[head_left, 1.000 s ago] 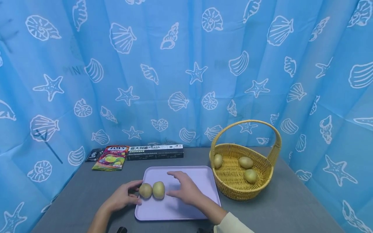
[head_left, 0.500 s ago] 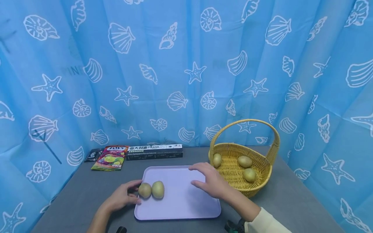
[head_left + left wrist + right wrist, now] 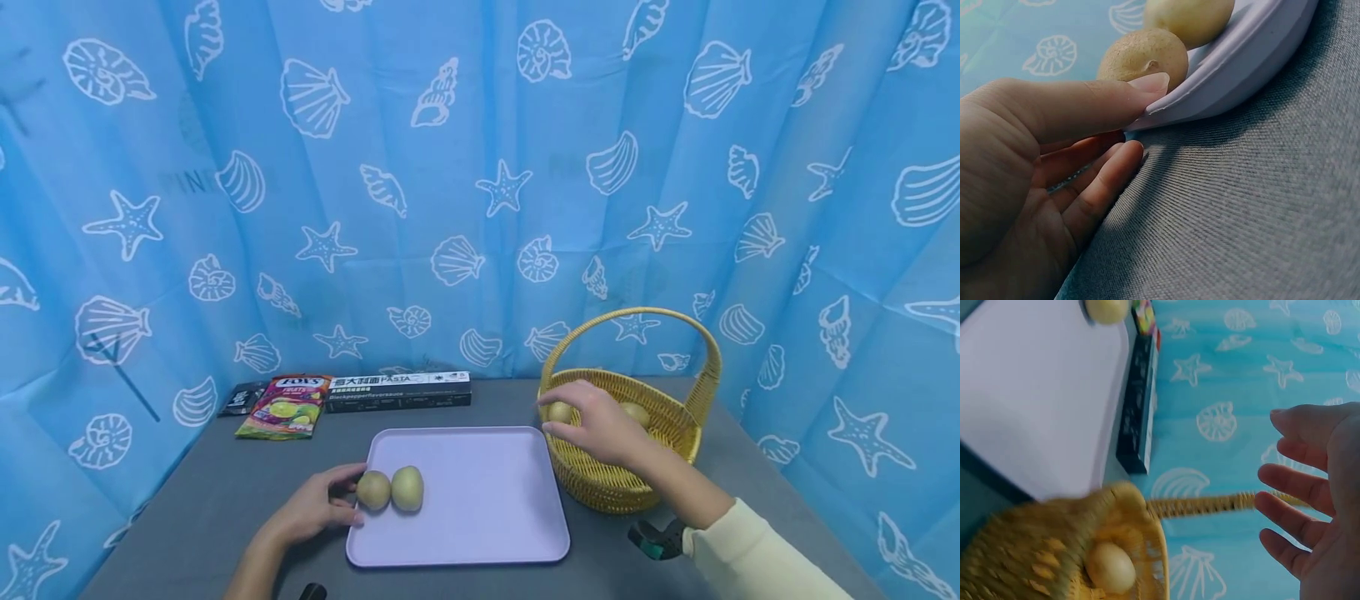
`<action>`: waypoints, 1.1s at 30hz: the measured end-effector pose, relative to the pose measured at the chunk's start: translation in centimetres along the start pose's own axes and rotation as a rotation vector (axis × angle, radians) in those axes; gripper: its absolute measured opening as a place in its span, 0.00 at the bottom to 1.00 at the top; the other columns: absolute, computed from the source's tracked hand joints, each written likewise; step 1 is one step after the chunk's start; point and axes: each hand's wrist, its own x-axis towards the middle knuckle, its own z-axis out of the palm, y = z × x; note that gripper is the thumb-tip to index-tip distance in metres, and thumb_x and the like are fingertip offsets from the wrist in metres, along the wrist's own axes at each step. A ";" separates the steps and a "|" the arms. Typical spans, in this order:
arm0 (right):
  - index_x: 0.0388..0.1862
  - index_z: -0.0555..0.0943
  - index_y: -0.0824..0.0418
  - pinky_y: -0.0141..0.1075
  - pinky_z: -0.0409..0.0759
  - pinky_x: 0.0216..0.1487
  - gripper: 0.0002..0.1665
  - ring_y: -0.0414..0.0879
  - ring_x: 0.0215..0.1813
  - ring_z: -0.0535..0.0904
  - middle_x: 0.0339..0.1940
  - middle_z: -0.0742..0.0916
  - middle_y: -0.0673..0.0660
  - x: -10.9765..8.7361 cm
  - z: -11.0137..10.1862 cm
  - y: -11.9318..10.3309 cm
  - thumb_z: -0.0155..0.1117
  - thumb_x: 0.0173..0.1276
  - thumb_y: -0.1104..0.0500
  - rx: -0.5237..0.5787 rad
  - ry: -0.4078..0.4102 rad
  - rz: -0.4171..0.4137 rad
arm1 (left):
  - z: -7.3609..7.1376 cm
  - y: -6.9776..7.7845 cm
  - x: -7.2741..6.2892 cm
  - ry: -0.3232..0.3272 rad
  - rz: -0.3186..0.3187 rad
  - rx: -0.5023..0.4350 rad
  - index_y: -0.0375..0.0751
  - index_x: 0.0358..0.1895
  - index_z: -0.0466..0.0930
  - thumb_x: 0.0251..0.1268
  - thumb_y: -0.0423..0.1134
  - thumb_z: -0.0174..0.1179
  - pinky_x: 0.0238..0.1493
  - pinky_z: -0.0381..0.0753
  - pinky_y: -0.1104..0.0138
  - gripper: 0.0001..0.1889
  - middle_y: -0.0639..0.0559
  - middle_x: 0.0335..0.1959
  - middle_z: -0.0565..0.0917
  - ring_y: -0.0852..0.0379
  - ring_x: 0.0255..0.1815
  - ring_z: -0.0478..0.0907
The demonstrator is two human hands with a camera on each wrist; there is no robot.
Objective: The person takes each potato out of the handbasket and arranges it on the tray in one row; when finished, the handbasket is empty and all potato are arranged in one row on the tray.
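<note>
My left hand is at the left edge of a lilac tray. In the left wrist view the thumb lies over the tray's rim, with the other fingers below it on the outside, holding the edge. Just inside that rim sit two roundish kiwis, a browner one and a greener one, side by side. My right hand hovers over the left side of a yellow wicker basket, fingers spread and nothing held. Kiwis in the basket show around it, one between thumb and fingers in the head view.
Behind the tray lie a black pasta box, a colourful sweets bag and a small black packet. The basket's tall handle arches above it. A blue shell-print curtain closes off the back and sides.
My right hand has moved right from beside the kiwis, across the tray to over the basket, covering one kiwi there. The left hand, the tray and its two kiwis have stayed put.
</note>
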 end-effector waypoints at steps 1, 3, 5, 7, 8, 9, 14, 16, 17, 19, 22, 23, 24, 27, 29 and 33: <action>0.50 0.83 0.56 0.51 0.77 0.55 0.17 0.53 0.55 0.78 0.49 0.85 0.51 0.2 -0.3 0.3 0.71 0.63 0.56 -0.010 -0.014 0.007 | 0.0 0.0 -0.1 -0.001 0.004 -0.001 0.34 0.70 0.66 0.44 0.44 0.76 0.48 0.82 0.55 0.46 0.35 0.62 0.73 0.45 0.52 0.78; 0.50 0.83 0.57 0.52 0.77 0.55 0.16 0.53 0.55 0.78 0.49 0.85 0.52 0.5 -0.7 0.8 0.69 0.64 0.54 -0.033 -0.044 0.013 | -0.1 0.0 -0.1 -0.002 0.007 -0.001 0.34 0.69 0.66 0.44 0.44 0.76 0.47 0.82 0.55 0.46 0.35 0.62 0.73 0.45 0.52 0.78; 0.51 0.83 0.57 0.52 0.76 0.56 0.16 0.53 0.55 0.78 0.49 0.85 0.52 0.9 -1.0 1.4 0.68 0.66 0.53 -0.058 -0.075 0.001 | -0.1 -0.1 -0.2 0.001 0.007 -0.003 0.33 0.69 0.66 0.44 0.44 0.77 0.47 0.82 0.56 0.46 0.35 0.62 0.73 0.45 0.52 0.78; 0.51 0.83 0.58 0.52 0.75 0.57 0.16 0.54 0.55 0.78 0.49 0.85 0.53 1.2 -1.2 1.9 0.67 0.67 0.54 -0.062 -0.100 -0.015 | -0.1 -0.1 -0.2 0.001 0.008 -0.006 0.33 0.69 0.66 0.44 0.43 0.77 0.47 0.82 0.56 0.46 0.35 0.62 0.73 0.45 0.52 0.78; 0.51 0.83 0.59 0.52 0.75 0.58 0.16 0.54 0.55 0.79 0.49 0.85 0.53 1.3 -1.2 2.2 0.66 0.67 0.54 -0.053 -0.110 -0.016 | -0.1 -0.1 -0.2 0.002 0.006 -0.006 0.33 0.69 0.66 0.44 0.43 0.77 0.46 0.83 0.56 0.46 0.35 0.62 0.73 0.45 0.52 0.78; 0.51 0.83 0.59 0.52 0.75 0.58 0.16 0.54 0.55 0.79 0.49 0.86 0.53 1.5 -1.3 2.5 0.66 0.67 0.55 -0.045 -0.117 -0.011 | -0.1 -0.1 -0.2 0.005 0.005 -0.008 0.33 0.69 0.66 0.44 0.43 0.77 0.46 0.83 0.56 0.46 0.35 0.62 0.73 0.45 0.51 0.78; 0.53 0.81 0.63 0.53 0.78 0.55 0.17 0.57 0.54 0.80 0.50 0.86 0.58 2.2 -1.2 4.9 0.66 0.66 0.60 0.023 -0.149 0.064 | 0.0 -0.2 -0.1 0.011 0.008 -0.002 0.33 0.69 0.66 0.43 0.43 0.77 0.46 0.83 0.56 0.46 0.35 0.61 0.73 0.45 0.51 0.78; 0.54 0.80 0.65 0.54 0.78 0.54 0.19 0.59 0.53 0.80 0.50 0.85 0.61 2.6 -1.0 6.1 0.65 0.67 0.60 0.058 -0.171 0.108 | 0.0 -0.2 0.0 0.010 0.012 0.001 0.33 0.69 0.66 0.43 0.43 0.77 0.47 0.83 0.56 0.46 0.35 0.61 0.73 0.45 0.51 0.78; 0.55 0.80 0.65 0.54 0.78 0.54 0.19 0.60 0.53 0.80 0.50 0.85 0.62 2.9 -0.9 6.7 0.65 0.67 0.60 0.078 -0.183 0.136 | 0.0 -0.2 0.0 0.010 0.011 -0.002 0.33 0.69 0.66 0.43 0.43 0.77 0.47 0.83 0.57 0.46 0.35 0.61 0.73 0.45 0.51 0.78; 0.55 0.79 0.66 0.54 0.78 0.53 0.20 0.62 0.53 0.80 0.51 0.84 0.64 3.3 -0.7 7.6 0.65 0.67 0.60 0.114 -0.202 0.185 | 0.0 -0.2 0.0 0.008 0.011 -0.005 0.33 0.69 0.66 0.43 0.43 0.77 0.47 0.82 0.56 0.46 0.35 0.62 0.73 0.46 0.51 0.78; 0.56 0.78 0.67 0.55 0.79 0.51 0.21 0.64 0.53 0.79 0.52 0.82 0.68 3.8 -0.2 8.9 0.65 0.67 0.60 0.153 -0.227 0.218 | -0.1 -0.1 0.1 0.006 0.011 -0.010 0.34 0.69 0.66 0.43 0.43 0.77 0.47 0.82 0.56 0.46 0.35 0.62 0.73 0.45 0.51 0.78; 0.57 0.78 0.68 0.55 0.79 0.51 0.21 0.64 0.53 0.79 0.53 0.82 0.68 3.9 0.0 9.3 0.65 0.67 0.60 0.161 -0.235 0.228 | -0.1 -0.1 0.1 0.004 0.010 -0.013 0.34 0.69 0.66 0.44 0.43 0.77 0.47 0.82 0.56 0.46 0.35 0.63 0.72 0.45 0.51 0.78; 0.57 0.78 0.68 0.55 0.79 0.51 0.22 0.64 0.53 0.78 0.53 0.82 0.69 4.0 0.3 9.6 0.65 0.66 0.60 0.164 -0.242 0.230 | -0.1 -0.1 0.1 0.003 0.009 -0.013 0.34 0.69 0.66 0.44 0.43 0.77 0.47 0.82 0.56 0.46 0.35 0.63 0.73 0.46 0.51 0.78; 0.57 0.77 0.69 0.56 0.77 0.53 0.22 0.65 0.56 0.76 0.55 0.81 0.69 4.1 1.1 10.5 0.64 0.67 0.60 0.169 -0.275 0.241 | 0.0 -0.1 0.1 0.001 0.012 -0.011 0.34 0.69 0.66 0.45 0.44 0.77 0.47 0.82 0.56 0.46 0.36 0.62 0.73 0.46 0.52 0.78; 0.57 0.78 0.69 0.57 0.75 0.55 0.21 0.66 0.57 0.74 0.55 0.81 0.68 4.1 1.8 10.9 0.64 0.67 0.60 0.169 -0.299 0.253 | 0.0 -0.1 0.1 0.000 0.019 -0.008 0.34 0.69 0.66 0.45 0.44 0.76 0.47 0.82 0.56 0.45 0.36 0.62 0.73 0.45 0.52 0.77; 0.55 0.80 0.67 0.56 0.74 0.57 0.20 0.64 0.58 0.74 0.56 0.81 0.67 4.5 3.4 11.4 0.65 0.66 0.61 0.172 -0.324 0.302 | 0.0 -0.1 0.0 0.003 0.027 -0.004 0.34 0.69 0.66 0.45 0.44 0.76 0.48 0.82 0.57 0.45 0.36 0.62 0.73 0.45 0.53 0.77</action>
